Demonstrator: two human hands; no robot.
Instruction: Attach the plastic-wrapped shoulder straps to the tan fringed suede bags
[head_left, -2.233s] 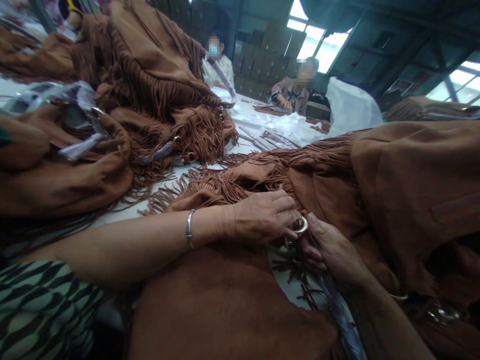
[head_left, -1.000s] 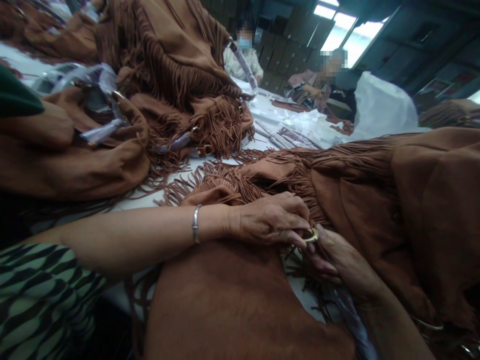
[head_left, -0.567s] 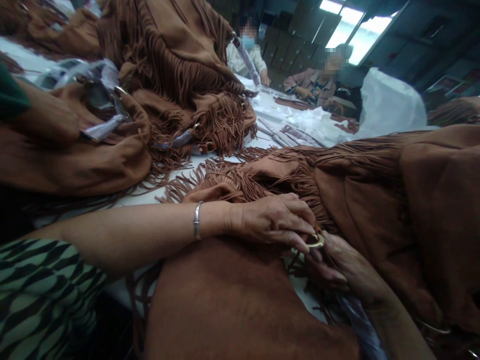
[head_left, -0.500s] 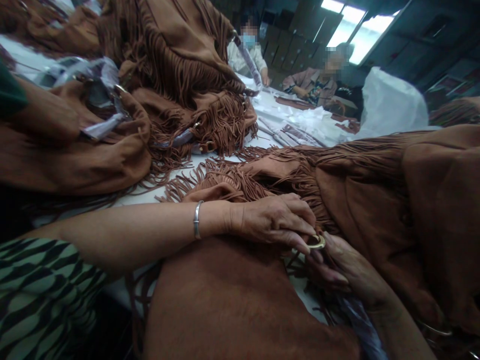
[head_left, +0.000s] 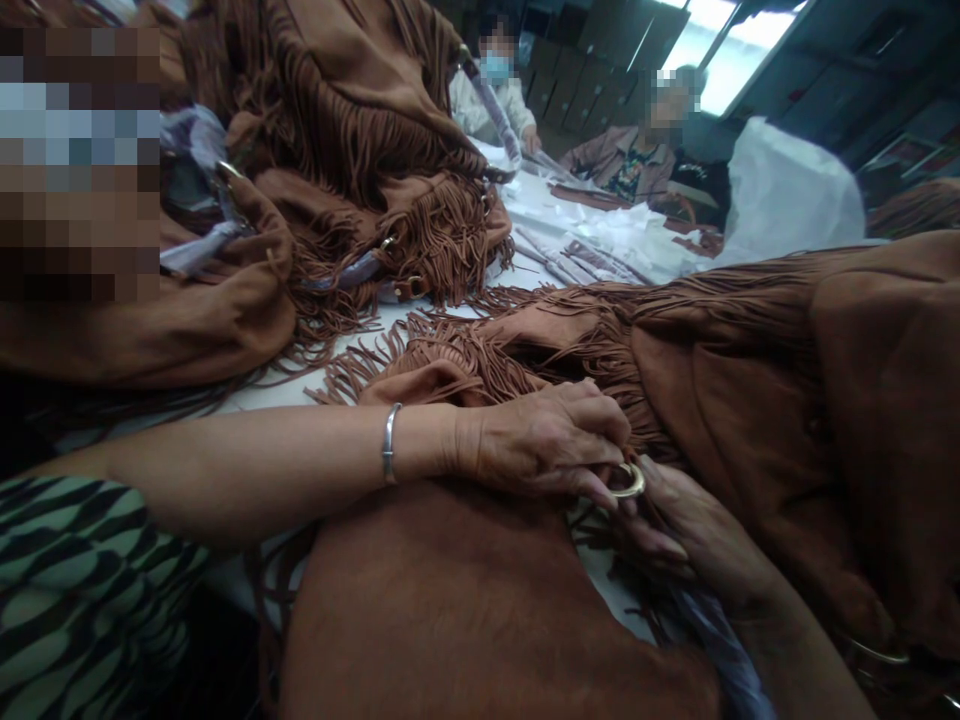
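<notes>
A gold-coloured metal ring (head_left: 628, 481) sits between my two hands, near the middle right. My left hand (head_left: 551, 438), with a silver bangle on its wrist, pinches the ring's left side. From the right, my right hand (head_left: 686, 520) closes around the ring's other side and a brown piece attached to it; its fingertips are partly hidden. A brown suede bag (head_left: 442, 590) lies below my left forearm. Under my right wrist runs a strap in clear plastic wrap (head_left: 716, 640). Brown fringe (head_left: 480, 355) spreads beyond my hands.
Fringed brown bags (head_left: 360, 100) are piled at the upper left on the white table (head_left: 397, 318). More brown suede (head_left: 727, 400) covers the right side. Across the table are two people (head_left: 491, 100) (head_left: 637, 160), wrapped straps and a white bag (head_left: 795, 195).
The view has shifted slightly. The ring has tilted a little between my fingers, and both hands keep their hold. At the left, another person's hand is no longer visible behind the blurred block.
</notes>
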